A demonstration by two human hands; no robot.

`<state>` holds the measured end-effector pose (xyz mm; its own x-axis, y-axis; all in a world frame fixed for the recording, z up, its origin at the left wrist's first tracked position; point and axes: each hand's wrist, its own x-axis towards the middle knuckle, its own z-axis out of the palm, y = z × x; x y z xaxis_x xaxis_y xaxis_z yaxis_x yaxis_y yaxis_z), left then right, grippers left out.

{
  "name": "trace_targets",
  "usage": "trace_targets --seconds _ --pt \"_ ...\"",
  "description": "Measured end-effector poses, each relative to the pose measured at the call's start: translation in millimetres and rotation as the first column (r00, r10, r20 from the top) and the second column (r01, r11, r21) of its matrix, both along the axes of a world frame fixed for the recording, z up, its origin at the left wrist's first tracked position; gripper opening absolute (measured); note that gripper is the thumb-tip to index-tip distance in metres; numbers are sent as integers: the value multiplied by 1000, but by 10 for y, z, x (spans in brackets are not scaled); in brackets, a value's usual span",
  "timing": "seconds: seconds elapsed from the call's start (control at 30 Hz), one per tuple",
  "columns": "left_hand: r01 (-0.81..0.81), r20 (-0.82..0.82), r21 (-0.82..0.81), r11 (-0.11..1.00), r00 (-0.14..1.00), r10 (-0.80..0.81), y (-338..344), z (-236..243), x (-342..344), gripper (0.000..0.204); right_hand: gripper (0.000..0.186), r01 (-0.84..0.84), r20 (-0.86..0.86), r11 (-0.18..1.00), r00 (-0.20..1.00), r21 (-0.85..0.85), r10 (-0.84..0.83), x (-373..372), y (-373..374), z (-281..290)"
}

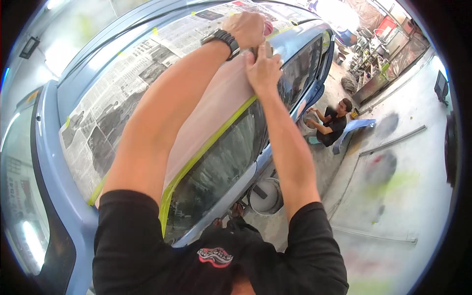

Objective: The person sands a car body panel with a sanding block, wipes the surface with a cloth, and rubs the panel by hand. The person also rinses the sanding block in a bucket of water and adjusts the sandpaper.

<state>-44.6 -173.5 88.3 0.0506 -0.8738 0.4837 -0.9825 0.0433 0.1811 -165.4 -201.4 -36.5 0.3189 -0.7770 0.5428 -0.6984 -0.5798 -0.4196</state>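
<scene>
Both my arms reach up over the roof edge of a blue car (pixel 295 37). My left hand (pixel 246 30), with a dark watch (pixel 221 40) on its wrist, is closed in a fist; a small reddish thing (pixel 268 28) shows at its far side. Just below it, my right hand (pixel 264 71) has its fingers bent together at the roof edge. What either hand grips is hidden. Beneath them runs a pale, smooth strip (pixel 211 113) along the roof side, bordered by yellow-green masking tape (pixel 211 140). Newspaper (pixel 123 73) covers the roof beyond my left arm.
Dusty side windows (pixel 221 157) lie below the tape. A bucket (pixel 265 195) stands on the floor by the car. To the right another person (pixel 334 123) crouches beside a blue panel (pixel 353 130). Cluttered shelves (pixel 376 73) stand at the back, along a paint-marked wall (pixel 393 196).
</scene>
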Motion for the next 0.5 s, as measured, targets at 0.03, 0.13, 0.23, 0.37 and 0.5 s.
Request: trace_targets --seconds 0.03,0.13,0.23,0.37,0.5 --pt "-31 53 -23 999 998 32 -26 -85 195 35 65 -117 109 993 987 11 115 101 376 -72" --pt "-77 82 20 997 994 76 -66 -20 73 31 66 -195 2 978 981 -77 196 -23 1304 -262" --pt "134 487 -122 983 871 -58 -113 -148 488 28 66 -223 86 971 969 -83 230 184 873 -22" --pt "200 -53 -277 940 973 -223 430 -194 35 33 65 84 91 996 992 -16 -82 -76 -839 -96" --pt "-45 -20 -79 996 999 43 1560 -530 344 37 64 -51 112 998 992 -47 56 169 -140 -257"
